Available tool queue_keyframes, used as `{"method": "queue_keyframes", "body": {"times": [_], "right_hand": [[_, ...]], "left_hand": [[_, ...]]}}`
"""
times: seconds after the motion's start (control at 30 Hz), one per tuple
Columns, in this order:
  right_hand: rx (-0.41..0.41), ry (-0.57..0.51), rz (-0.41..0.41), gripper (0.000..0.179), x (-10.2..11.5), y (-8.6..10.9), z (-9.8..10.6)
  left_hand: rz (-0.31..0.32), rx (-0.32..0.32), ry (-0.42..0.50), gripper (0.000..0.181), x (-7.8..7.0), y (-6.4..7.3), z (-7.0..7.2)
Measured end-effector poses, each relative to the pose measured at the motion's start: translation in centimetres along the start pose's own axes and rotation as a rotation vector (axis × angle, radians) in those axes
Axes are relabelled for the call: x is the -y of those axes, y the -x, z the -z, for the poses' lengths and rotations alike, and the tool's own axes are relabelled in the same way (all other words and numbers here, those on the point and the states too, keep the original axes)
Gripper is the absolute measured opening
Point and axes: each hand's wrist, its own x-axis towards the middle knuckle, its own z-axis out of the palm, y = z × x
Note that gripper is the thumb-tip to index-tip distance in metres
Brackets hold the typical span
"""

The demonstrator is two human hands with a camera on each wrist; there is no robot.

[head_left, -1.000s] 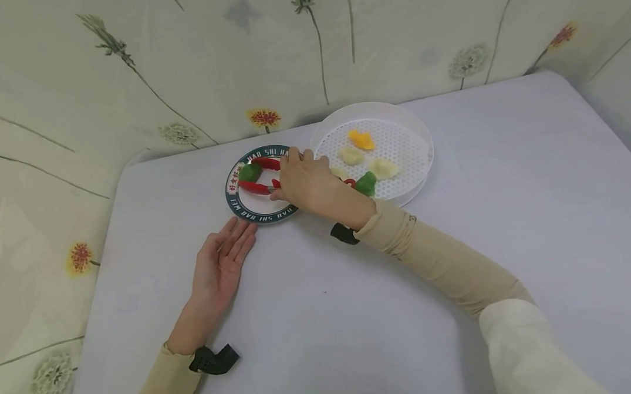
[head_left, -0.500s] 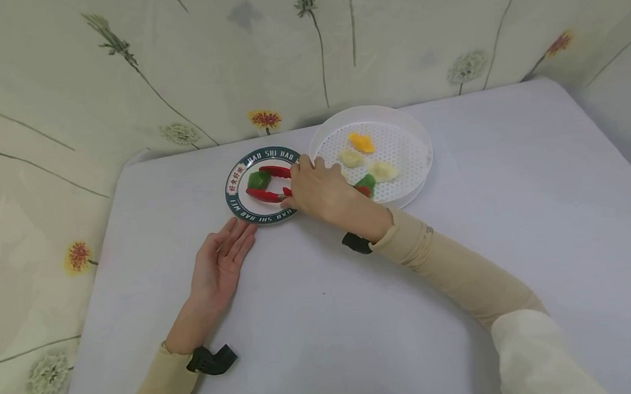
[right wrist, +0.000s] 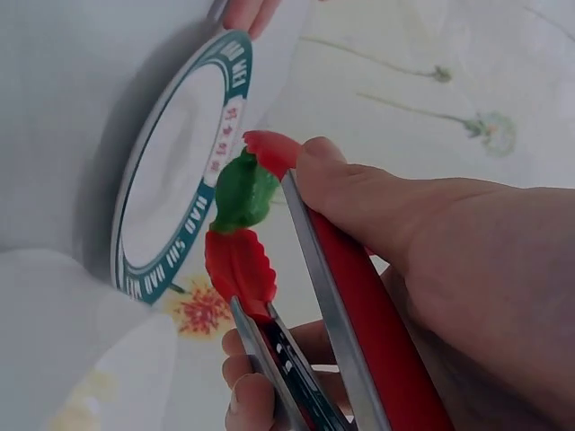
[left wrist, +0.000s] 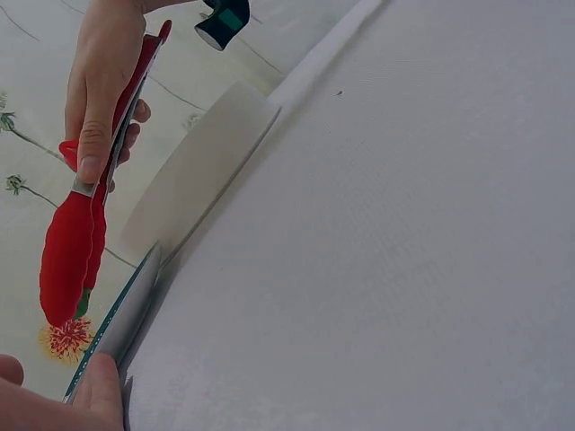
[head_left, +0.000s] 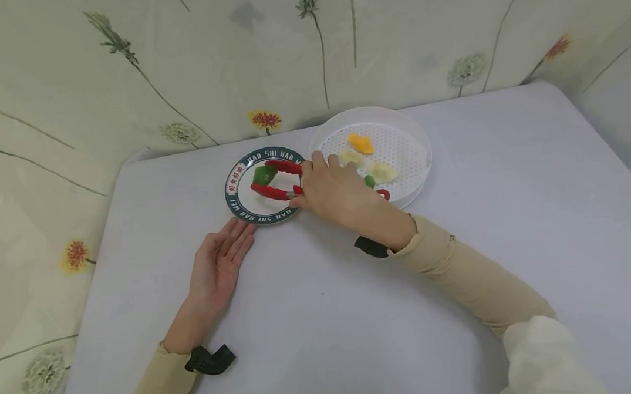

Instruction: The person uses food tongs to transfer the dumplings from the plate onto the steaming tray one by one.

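Observation:
My right hand (head_left: 341, 190) grips red-tipped metal tongs (head_left: 270, 192), thumb on one arm and fingers round the other. Between the tongs' tips sits a lumpy green dumpling-like piece (head_left: 264, 175), seen above the plate; the right wrist view shows the piece (right wrist: 244, 190) pinched between both red tips. Beneath it is a white plate (head_left: 230, 192) with a dark green lettered rim. My left hand (head_left: 218, 266) lies palm up on the table, straight fingers touching the plate's near edge.
Right of the plate stands a round white steamer tray (head_left: 424, 151) with a perforated base. It bears pale dumplings (head_left: 382, 172), an orange piece (head_left: 361, 143) and a green piece (head_left: 369, 181) partly behind my right hand. A flowered cloth (head_left: 182, 62) hangs behind the table.
My right hand has moved right, carrying the tongs and the green dumpling-like piece from the plate's left side toward its middle. The left hand stays at the plate's edge.

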Motion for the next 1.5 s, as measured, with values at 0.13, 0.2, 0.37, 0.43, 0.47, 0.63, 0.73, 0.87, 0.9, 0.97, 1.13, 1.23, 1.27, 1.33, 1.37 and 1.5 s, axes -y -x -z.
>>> {"method": "queue_keyframes", "body": {"times": [0.13, 0.2, 0.37, 0.43, 0.47, 0.63, 0.73, 0.87, 0.9, 0.97, 1.13, 1.23, 1.27, 1.33, 1.37, 1.5], "right_hand": [[-0.012, 0.010, -0.015, 0.079, -1.1, 0.8, 0.5], [-0.017, 0.012, -0.021, 0.078, -1.7, 1.3, 0.7], [-0.025, 0.016, -0.040, 0.077, -3.2, 2.3, 1.0], [-0.034, 0.018, -0.047, 0.077, -3.6, 2.7, 1.1], [-0.040, 0.020, -0.050, 0.077, -3.8, 2.9, 1.1], [-0.097, 0.037, -0.052, 0.069, -4.9, 4.2, 1.3], [-0.125, 0.058, -0.053, 0.067, -5.7, 5.0, 1.6], [-0.110, 0.061, -0.081, 0.069, -7.1, 5.8, 1.9], [-0.099, 0.057, -0.091, 0.070, -7.5, 6.0, 2.0], [-0.079, 0.046, -0.109, 0.070, -8.5, 6.3, 1.9], [-0.025, -0.011, -0.160, 0.070, -10.9, 6.7, 1.4], [-0.003, -0.033, -0.188, 0.071, -12.0, 6.9, 1.1], [0.003, -0.036, -0.196, 0.071, -12.4, 6.9, 1.0], [0.016, -0.035, -0.210, 0.072, -12.9, 7.0, 0.8], [0.024, -0.039, -0.221, 0.072, -13.2, 7.0, 0.7], [0.057, -0.048, -0.252, 0.075, -13.9, 7.1, 0.4]], "left_hand": [[0.004, 0.009, -0.002, 0.055, -0.1, 0.0, 0.0], [0.004, 0.009, -0.011, 0.056, -0.1, 0.0, 0.0], [0.009, 0.014, -0.030, 0.056, -0.1, -0.1, 0.1], [0.011, 0.013, -0.030, 0.056, -0.1, -0.2, 0.2], [0.012, 0.013, -0.031, 0.056, -0.1, -0.2, 0.2], [0.011, 0.015, -0.042, 0.056, -0.2, -0.2, 0.1], [0.008, 0.021, -0.045, 0.056, -0.3, -0.1, 0.0], [0.006, 0.023, -0.037, 0.056, -0.2, -0.1, -0.1], [0.006, 0.021, -0.036, 0.056, -0.2, -0.1, -0.1], [0.009, 0.013, -0.032, 0.056, -0.2, 0.0, -0.2], [0.018, -0.004, -0.022, 0.055, -0.3, 0.0, -0.3], [0.025, -0.014, -0.012, 0.055, -0.3, 0.0, -0.4], [0.028, -0.017, -0.011, 0.054, -0.3, 0.0, -0.4], [0.031, -0.018, -0.005, 0.054, -0.3, 0.0, -0.4], [0.032, -0.017, -0.005, 0.054, -0.3, 0.0, -0.4], [0.037, -0.011, -0.003, 0.055, -0.2, -0.1, -0.3]]}}
